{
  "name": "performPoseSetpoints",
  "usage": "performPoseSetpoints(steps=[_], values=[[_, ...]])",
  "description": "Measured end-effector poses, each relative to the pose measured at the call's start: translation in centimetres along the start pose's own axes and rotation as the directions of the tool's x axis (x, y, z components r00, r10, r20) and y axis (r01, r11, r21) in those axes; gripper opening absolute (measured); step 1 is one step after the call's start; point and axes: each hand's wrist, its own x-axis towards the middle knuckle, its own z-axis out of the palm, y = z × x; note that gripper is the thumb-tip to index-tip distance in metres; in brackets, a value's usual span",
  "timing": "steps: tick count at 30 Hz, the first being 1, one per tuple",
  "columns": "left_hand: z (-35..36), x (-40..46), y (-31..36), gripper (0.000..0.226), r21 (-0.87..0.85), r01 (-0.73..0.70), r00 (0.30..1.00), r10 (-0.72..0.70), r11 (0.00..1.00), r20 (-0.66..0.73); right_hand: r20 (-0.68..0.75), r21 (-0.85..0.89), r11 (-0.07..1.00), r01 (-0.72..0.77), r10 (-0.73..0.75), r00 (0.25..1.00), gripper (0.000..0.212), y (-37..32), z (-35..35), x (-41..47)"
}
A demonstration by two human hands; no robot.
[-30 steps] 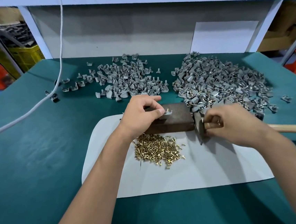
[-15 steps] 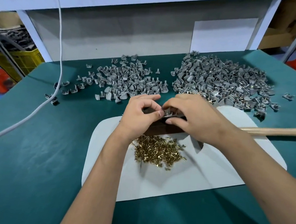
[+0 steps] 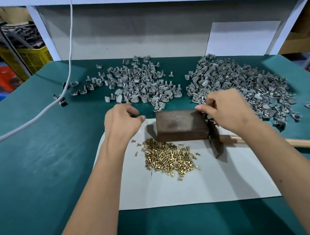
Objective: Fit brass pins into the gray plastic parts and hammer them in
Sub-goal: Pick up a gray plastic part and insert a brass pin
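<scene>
A brown metal block [image 3: 181, 125] sits at the far edge of a white sheet [image 3: 210, 181]. In front of it lies a heap of brass pins [image 3: 169, 158]. My left hand [image 3: 121, 122] hovers just left of the block, fingers loosely curled and holding nothing. My right hand [image 3: 228, 109] is above the block's right end and pinches a small gray plastic part [image 3: 205, 102] at its fingertips, beside the right pile of gray parts [image 3: 248, 84]. A hammer lies untouched, its head [image 3: 214, 142] against the block's right side and its wooden handle [image 3: 299, 142] pointing right.
A second, looser pile of gray parts [image 3: 140, 85] spreads at the back left on the green table [image 3: 33, 153]. A white cable [image 3: 68, 56] hangs down and trails off to the left. A white frame and a gray panel close the back.
My right hand took the gray part off the block and carried it right, toward the right pile. My left hand let go and drew back to the left, off the block.
</scene>
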Motion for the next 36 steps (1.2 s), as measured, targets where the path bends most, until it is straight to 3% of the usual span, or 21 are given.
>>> performPoseSetpoints(steps=[6,8,11,14,17,20,26,32,36], values=[[-0.4,0.2,-0.3,0.018,0.012,0.011,0.999,-0.011,1.000,-0.036,-0.073,-0.045,0.976,-0.214,0.210,0.975,0.065,0.5,-0.7,1.0],[-0.7,0.6,-0.6,0.013,0.005,0.044,0.997,-0.044,0.999,-0.066,-0.078,-0.007,0.988,-0.157,0.156,0.985,0.056,-1.0,-1.1,1.1],[-1.2,0.8,-1.0,0.007,-0.020,0.100,0.993,-0.101,0.995,-0.057,0.027,0.041,0.997,0.059,-0.060,0.998,0.034,-5.7,-1.5,0.3],[-1.5,0.9,-1.2,0.010,-0.008,0.146,0.989,-0.146,0.989,0.000,0.178,0.104,0.956,0.273,-0.288,0.941,0.018,-11.0,-0.2,-1.1],[-1.6,1.2,-1.2,0.006,0.011,0.144,0.990,-0.144,0.990,0.008,0.179,-0.004,0.886,0.463,-0.455,0.872,0.012,-14.3,1.9,-1.8],[-1.8,1.2,-1.2,0.007,-0.019,0.143,0.990,-0.143,0.990,0.002,0.204,-0.082,0.880,0.467,-0.444,0.873,0.015,-15.4,3.2,-1.5],[-1.5,1.5,-1.6,0.021,-0.054,0.106,0.993,-0.108,0.993,-0.037,0.247,-0.023,0.915,0.402,-0.384,0.890,0.013,-16.3,4.1,-1.1],[-1.4,1.6,-2.1,0.015,-0.182,0.083,0.985,-0.109,0.980,-0.134,0.281,-0.048,0.907,0.418,-0.390,0.877,0.013,-17.3,4.6,-1.2],[-1.1,1.7,-2.1,0.016,-0.313,0.093,0.987,-0.129,0.945,-0.098,0.312,-0.059,0.886,0.460,-0.421,0.851,0.017,-17.6,4.4,-1.6]])
